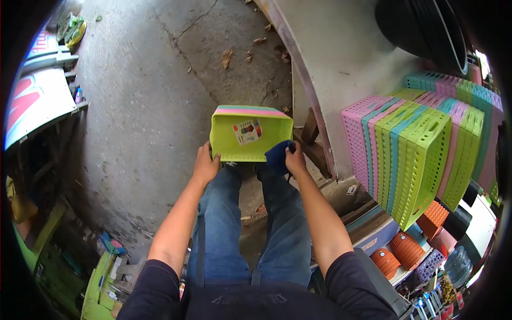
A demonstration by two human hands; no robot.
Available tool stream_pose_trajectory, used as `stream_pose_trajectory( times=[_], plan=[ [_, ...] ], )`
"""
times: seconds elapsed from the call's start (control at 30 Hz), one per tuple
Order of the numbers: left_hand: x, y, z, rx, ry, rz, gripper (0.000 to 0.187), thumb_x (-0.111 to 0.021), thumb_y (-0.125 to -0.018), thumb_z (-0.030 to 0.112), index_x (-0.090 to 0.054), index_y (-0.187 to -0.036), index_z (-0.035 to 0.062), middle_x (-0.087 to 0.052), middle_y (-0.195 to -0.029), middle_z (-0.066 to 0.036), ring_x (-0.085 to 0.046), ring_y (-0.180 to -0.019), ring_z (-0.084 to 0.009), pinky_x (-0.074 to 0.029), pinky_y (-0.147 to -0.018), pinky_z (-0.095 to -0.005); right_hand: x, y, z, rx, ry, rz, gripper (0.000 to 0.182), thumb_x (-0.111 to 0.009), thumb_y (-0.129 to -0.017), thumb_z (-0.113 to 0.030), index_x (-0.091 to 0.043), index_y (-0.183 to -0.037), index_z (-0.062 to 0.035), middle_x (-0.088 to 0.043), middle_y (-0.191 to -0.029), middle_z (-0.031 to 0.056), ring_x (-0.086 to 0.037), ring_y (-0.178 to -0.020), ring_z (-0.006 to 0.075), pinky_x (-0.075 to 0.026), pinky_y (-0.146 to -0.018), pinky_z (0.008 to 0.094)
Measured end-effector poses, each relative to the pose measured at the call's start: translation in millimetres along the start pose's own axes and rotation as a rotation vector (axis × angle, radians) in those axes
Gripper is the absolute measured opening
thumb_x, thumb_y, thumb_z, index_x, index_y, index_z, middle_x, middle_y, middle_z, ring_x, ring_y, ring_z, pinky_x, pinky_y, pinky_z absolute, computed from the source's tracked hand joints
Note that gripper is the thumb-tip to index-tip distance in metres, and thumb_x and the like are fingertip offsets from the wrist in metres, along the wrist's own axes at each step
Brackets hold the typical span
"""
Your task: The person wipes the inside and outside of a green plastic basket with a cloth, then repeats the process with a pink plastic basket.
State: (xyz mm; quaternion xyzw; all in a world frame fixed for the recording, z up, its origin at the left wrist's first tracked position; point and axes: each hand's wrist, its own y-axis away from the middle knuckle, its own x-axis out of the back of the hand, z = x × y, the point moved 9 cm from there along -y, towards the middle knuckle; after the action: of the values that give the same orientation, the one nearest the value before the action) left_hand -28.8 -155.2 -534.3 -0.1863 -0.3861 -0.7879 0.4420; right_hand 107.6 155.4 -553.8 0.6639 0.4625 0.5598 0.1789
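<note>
A lime-green plastic basket (221,140) is held in front of my legs, its inside facing me, with a printed label (247,132) on its inner base. Pink and teal edges (248,110) show behind its far side, so several baskets seem nested. My left hand (206,163) grips the near left corner, thumb on the rim. In my right hand (296,161) is a bunched dark blue cloth (277,157), which covers the near right corner of the basket. Whether the right fingers also grip the rim is hidden.
To the right, stacked pink, teal and green baskets (397,144) stand on a pale ledge (333,69). Black tubs (416,29) sit beyond them, and orange pots (406,249) lower down. Cracked concrete floor (144,106) with dry leaves lies ahead. A white sign panel (50,104) is at left.
</note>
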Motion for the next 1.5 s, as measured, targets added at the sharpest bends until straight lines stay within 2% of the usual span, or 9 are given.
stream_pose_trajectory(
  times=[0.27,0.47,0.67,0.9,0.97,1.07,1.1,1.2,1.5],
  plan=[
    [35,2,12,0.183,0.166,-0.057,0.033,-0.068,-0.085,0.018,-0.052,-0.106,-0.002,-0.055,-0.108,-0.022,-0.057,-0.1,-0.0355,-0.045,-0.088,-0.0423,27,50,-12,0.03,-0.199,0.147,0.042,-0.056,-0.093,-0.022,-0.034,-0.123,-0.0016,-0.057,-0.116,0.0321,-0.054,-0.11,0.0489,-0.043,-0.091,0.0523],
    [109,25,123,-0.082,0.077,-0.094,0.036,-0.073,-0.082,0.023,-0.055,-0.099,-0.0036,-0.054,-0.097,-0.02,-0.053,-0.092,-0.0351,-0.044,-0.082,-0.0439,101,166,-32,-0.056,-0.291,0.197,0.05,-0.057,-0.092,-0.028,-0.039,-0.127,0.0017,-0.054,-0.122,0.0326,-0.053,-0.114,0.0483,-0.044,-0.094,0.0494],
    [141,66,209,-0.123,0.384,-0.333,0.043,-0.073,-0.083,0.019,-0.049,-0.113,-0.0012,-0.05,-0.108,-0.013,-0.054,-0.1,-0.0217,-0.046,-0.086,-0.0342,162,283,-5,-0.107,-0.346,0.325,0.05,-0.056,-0.084,-0.023,-0.037,-0.126,-0.0048,-0.06,-0.108,0.033,-0.055,-0.106,0.0501,-0.045,-0.09,0.0525],
    [102,121,349,-0.331,0.63,-0.832,0.079,-0.069,-0.083,0.022,-0.022,-0.144,0.0067,-0.041,-0.134,-0.015,-0.044,-0.122,-0.0271,-0.038,-0.103,-0.0408,226,413,68,-0.257,-0.559,0.654,0.047,-0.058,-0.085,-0.027,-0.042,-0.124,-0.0066,-0.062,-0.106,0.0293,-0.059,-0.1,0.0472,-0.048,-0.085,0.0529],
    [81,147,375,-0.181,0.619,-1.068,0.09,-0.072,-0.086,0.027,-0.012,-0.153,0.0202,-0.029,-0.149,-0.007,-0.036,-0.132,-0.0204,-0.039,-0.103,-0.0426,233,450,86,-0.335,-0.633,0.681,0.043,-0.057,-0.087,-0.025,-0.043,-0.124,-0.0071,-0.062,-0.108,0.0293,-0.059,-0.103,0.047,-0.047,-0.086,0.0517],
    [73,185,444,-0.352,0.747,-1.044,0.068,-0.068,-0.089,0.022,-0.03,-0.145,0.0122,-0.05,-0.129,-0.012,-0.051,-0.113,-0.0201,-0.049,-0.088,-0.0354,233,492,116,-0.389,-0.716,0.813,0.049,-0.058,-0.09,-0.029,-0.042,-0.131,-0.0084,-0.062,-0.111,0.0283,-0.059,-0.104,0.0453,-0.047,-0.088,0.0493],
    [67,201,465,-0.474,0.646,-1.229,0.087,-0.067,-0.083,0.024,-0.013,-0.15,0.009,-0.037,-0.139,-0.016,-0.04,-0.127,-0.0293,-0.034,-0.107,-0.043,229,502,127,-0.405,-0.742,0.841,0.049,-0.058,-0.09,-0.029,-0.042,-0.131,-0.0084,-0.062,-0.111,0.0283,-0.059,-0.104,0.0453,-0.047,-0.088,0.0493],
    [46,245,518,-0.571,0.617,-1.31,0.088,-0.064,-0.084,0.025,-0.011,-0.151,0.011,-0.036,-0.141,-0.017,-0.04,-0.128,-0.03,-0.036,-0.106,-0.0435,229,538,164,-0.4,-0.822,1.032,0.054,-0.059,-0.092,-0.033,-0.042,-0.139,-0.0108,-0.062,-0.116,0.0264,-0.06,-0.108,0.0422,-0.047,-0.09,0.0467],
    [-21,347,600,-0.551,0.578,-1.443,0.09,-0.063,-0.082,0.022,-0.009,-0.153,0.0102,-0.033,-0.144,-0.019,-0.04,-0.128,-0.0307,-0.038,-0.105,-0.0429,343,675,141,0.019,-0.9,1.169,0.054,-0.058,-0.093,-0.022,-0.043,-0.141,-0.0018,-0.062,-0.12,0.0203,-0.063,-0.099,0.0287,-0.047,-0.088,0.0338]
  ],
)
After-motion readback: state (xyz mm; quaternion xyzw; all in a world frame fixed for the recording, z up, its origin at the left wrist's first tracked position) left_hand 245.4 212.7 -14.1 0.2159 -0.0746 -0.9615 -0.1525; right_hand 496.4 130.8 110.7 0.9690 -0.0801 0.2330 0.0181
